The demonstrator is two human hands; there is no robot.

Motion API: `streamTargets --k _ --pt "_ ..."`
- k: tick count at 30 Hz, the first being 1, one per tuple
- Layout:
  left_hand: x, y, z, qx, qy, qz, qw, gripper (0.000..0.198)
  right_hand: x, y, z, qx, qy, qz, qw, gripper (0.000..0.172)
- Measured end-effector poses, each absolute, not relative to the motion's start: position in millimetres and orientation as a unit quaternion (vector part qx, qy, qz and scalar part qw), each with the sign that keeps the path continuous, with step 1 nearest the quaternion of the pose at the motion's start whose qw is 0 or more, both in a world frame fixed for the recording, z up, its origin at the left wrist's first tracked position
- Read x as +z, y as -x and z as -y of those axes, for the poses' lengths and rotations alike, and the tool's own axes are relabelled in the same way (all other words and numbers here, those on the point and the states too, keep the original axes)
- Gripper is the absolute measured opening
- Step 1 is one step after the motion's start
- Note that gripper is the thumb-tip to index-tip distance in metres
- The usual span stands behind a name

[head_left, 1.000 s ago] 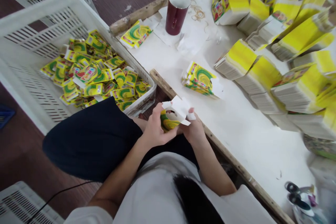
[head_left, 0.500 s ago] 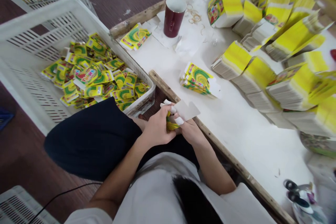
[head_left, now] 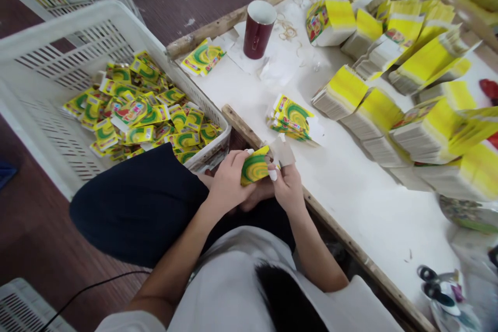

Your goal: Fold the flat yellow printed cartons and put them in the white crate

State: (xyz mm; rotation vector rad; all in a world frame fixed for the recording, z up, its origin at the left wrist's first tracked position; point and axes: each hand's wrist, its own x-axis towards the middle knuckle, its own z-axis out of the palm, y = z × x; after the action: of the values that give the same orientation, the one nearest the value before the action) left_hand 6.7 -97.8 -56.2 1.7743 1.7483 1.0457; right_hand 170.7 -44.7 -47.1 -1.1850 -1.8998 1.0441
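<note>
My left hand (head_left: 227, 179) is closed round a small yellow and green printed carton (head_left: 254, 167), held above my lap by the table edge. At the carton's right end, my right hand (head_left: 288, 187) pinches its pale grey-white flap (head_left: 283, 150) between thumb and fingers. White wraps cover some of my fingertips. Just beyond my hands, a small stack of the same flat cartons (head_left: 291, 116) lies on the white table (head_left: 350, 181). To the left, a white plastic crate (head_left: 83, 23) holds many yellow cartons (head_left: 134, 109).
A dark red mug (head_left: 258, 33) stands near the far edge, with rubber bands (head_left: 287, 30) beside it. Bundles of flat yellow cartons (head_left: 346, 88) fill the table's right side. Scissors (head_left: 431, 280) lie at the lower right. A wooden rail (head_left: 358, 254) borders the table.
The carton has turned so its printed yellow and green side faces up. My right hand has shifted slightly right, and the pale flap now stands more upright.
</note>
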Motion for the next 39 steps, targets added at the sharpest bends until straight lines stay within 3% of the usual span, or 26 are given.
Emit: streamTargets --k 6,12,17,25,32,39 --pt "-49.2 0.0 97.2 0.435 -0.623 -0.617 0.204 0.053 -53.9 -184.7 32.9 0.295 0.35 0.834 0.309 0.04" --pt "-49.9 5.7 97.4 0.436 -0.595 -0.633 0.236 0.066 -42.3 -198.3 9.6 0.312 0.306 0.868 0.237 0.024" --pt "-50.1 9.1 95.8 0.438 -0.611 -0.618 0.23 0.07 -29.3 -202.7 -1.0 0.35 0.242 0.883 0.199 0.026" --pt "-50.8 9.3 95.7 0.43 -0.606 -0.628 0.231 0.071 -38.1 -197.9 10.6 0.323 0.269 0.883 0.208 0.026" --pt "-50.1 8.5 98.1 0.447 -0.6 -0.63 0.209 0.066 -34.3 -197.2 11.8 0.353 0.27 0.883 0.151 0.026" --pt "-48.0 7.0 98.7 0.456 -0.61 -0.627 0.165 0.062 -34.5 -183.9 26.7 0.401 0.293 0.844 0.203 0.054"
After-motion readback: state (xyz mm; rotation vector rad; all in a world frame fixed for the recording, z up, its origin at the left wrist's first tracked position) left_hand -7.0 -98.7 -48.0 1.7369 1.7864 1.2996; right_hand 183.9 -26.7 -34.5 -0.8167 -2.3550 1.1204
